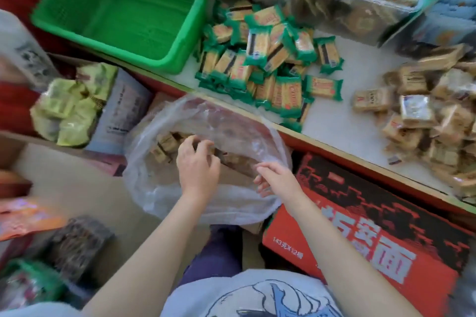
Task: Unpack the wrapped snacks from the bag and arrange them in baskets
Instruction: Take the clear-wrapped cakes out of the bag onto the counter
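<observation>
I see bright, even light with soft shadows. Motion blur smears my whole view, worst at the bowed wide-angle edges.

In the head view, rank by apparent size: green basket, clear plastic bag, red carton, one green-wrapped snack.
1. Red carton, though it's nearest the camera.
2-3. Green basket and plastic bag look alike; unsure.
4. Green-wrapped snack, clearly smallest.
</observation>
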The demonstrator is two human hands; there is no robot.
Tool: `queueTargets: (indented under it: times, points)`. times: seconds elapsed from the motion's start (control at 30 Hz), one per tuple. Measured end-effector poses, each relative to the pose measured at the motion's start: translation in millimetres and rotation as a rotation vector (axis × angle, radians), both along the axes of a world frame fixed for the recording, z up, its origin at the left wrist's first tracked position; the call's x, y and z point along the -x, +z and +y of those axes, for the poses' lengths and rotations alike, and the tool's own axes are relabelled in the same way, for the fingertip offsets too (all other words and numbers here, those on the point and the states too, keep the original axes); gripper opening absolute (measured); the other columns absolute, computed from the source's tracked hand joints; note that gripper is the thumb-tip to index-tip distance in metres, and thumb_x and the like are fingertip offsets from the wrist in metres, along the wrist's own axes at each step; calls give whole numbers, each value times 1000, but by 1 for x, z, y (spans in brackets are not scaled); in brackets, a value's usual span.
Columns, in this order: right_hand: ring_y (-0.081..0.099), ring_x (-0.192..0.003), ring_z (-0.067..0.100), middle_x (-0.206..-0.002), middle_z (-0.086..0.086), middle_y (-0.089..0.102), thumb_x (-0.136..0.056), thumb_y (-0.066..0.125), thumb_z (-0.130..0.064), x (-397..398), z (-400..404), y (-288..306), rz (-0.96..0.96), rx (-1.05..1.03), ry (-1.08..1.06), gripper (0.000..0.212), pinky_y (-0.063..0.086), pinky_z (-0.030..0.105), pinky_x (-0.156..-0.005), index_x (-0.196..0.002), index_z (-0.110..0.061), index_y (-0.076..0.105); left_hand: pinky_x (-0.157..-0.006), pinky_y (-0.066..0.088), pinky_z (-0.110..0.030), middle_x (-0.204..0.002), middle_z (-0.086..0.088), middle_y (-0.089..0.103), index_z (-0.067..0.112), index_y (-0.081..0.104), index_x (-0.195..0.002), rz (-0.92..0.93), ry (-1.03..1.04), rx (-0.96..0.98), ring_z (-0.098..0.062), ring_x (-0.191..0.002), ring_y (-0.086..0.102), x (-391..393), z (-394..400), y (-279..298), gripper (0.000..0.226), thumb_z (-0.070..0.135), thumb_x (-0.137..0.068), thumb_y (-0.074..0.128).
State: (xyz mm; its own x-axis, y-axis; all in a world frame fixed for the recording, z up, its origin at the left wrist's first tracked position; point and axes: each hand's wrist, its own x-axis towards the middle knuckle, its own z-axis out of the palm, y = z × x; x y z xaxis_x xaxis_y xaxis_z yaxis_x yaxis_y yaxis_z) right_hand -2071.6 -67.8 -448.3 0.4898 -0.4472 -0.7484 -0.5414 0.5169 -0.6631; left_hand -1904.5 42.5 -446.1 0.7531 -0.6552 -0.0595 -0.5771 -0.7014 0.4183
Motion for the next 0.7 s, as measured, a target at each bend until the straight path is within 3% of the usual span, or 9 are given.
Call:
queueTargets:
  times: [0.07,0.13,0.23,0.33,0.43,0.57,0.7]
  points:
    - [63,-60,15,-82,7,66,-103,52,-19,-54,30,-20,3,-78,90,14,53,30,-60,-98,-16,65,-118,23,-54,-157,-24,25,20,57,-135,47,158,-195,-42,-147,19,-46,50,-11,43,23,-92,64]
    - [65,-70,19,-89,8,68,-102,54,-23,-99,53,-35,27,-121,126,13,56,36,-69,-101,-16,65,-120,13,-52,-166,-17,0,31,45,-146,117,228,-342,-39,-152,-1,-83,86,-21,52,35,-95,59]
    - [66,-84,21,-106,11,69,-102,56,-27,-158,79,-61,65,-167,158,17,57,38,-76,-111,-15,62,-119,16,-52,-166,-13,-10,31,38,-151,215,284,-438,-41,-152,-2,-124,115,-39,59,43,-96,55]
    - [65,-106,24,-128,10,63,-96,63,-32,-209,99,-88,117,-171,180,40,58,44,-91,-132,-16,57,-117,25,-44,-167,-9,-8,30,35,-153,452,396,-336,-37,-151,15,-156,126,-54,62,40,-96,55]
    - [61,-116,23,-132,6,60,-94,67,-27,-248,118,-102,106,-118,200,50,51,43,-103,-140,-16,51,-115,27,-36,-167,-6,9,34,27,-156,680,447,-181,-28,-151,21,-178,130,-66,66,34,-97,58]
    - [61,-107,23,-124,4,63,-90,72,-17,-284,138,-111,115,-37,177,51,51,37,-96,-136,-15,50,-115,24,-30,-164,-1,27,29,28,-157,854,468,-59,-21,-150,26,-191,134,-79,70,29,-96,63]
    - [60,-96,19,-110,3,65,-84,77,-20,-303,145,-119,215,119,182,39,48,30,-85,-117,-13,58,-101,25,-16,-161,1,32,26,31,-155,897,483,-3,-17,-147,29,-199,139,-84,68,19,-95,62]
